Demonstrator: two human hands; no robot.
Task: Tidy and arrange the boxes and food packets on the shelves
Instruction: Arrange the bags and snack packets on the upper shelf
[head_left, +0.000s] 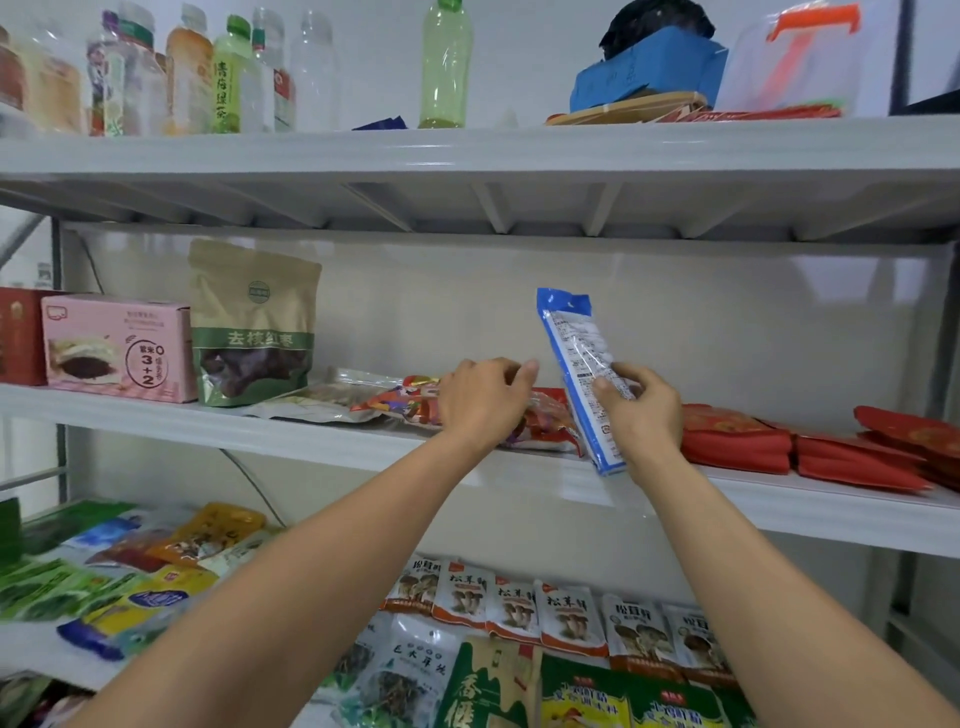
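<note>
My right hand (641, 410) grips a blue and white food packet (576, 358), held upright with its lower end near the front edge of the middle shelf (291, 431). My left hand (483, 397) reaches over a colourful red snack packet (545, 421) lying flat on that shelf, fingers curled above it; whether it holds the packet cannot be told. To the left stand a brown and green date pouch (254, 322) and a pink box (119, 348). A flat silvery packet (332, 397) lies beside the pouch.
Stacks of red packets (737, 439) lie on the middle shelf at the right. The top shelf holds bottles (223, 78), a green bottle (445, 62) and a blue box (644, 73). The lower shelf carries several mushroom packets (519, 608) and mixed packets (130, 566).
</note>
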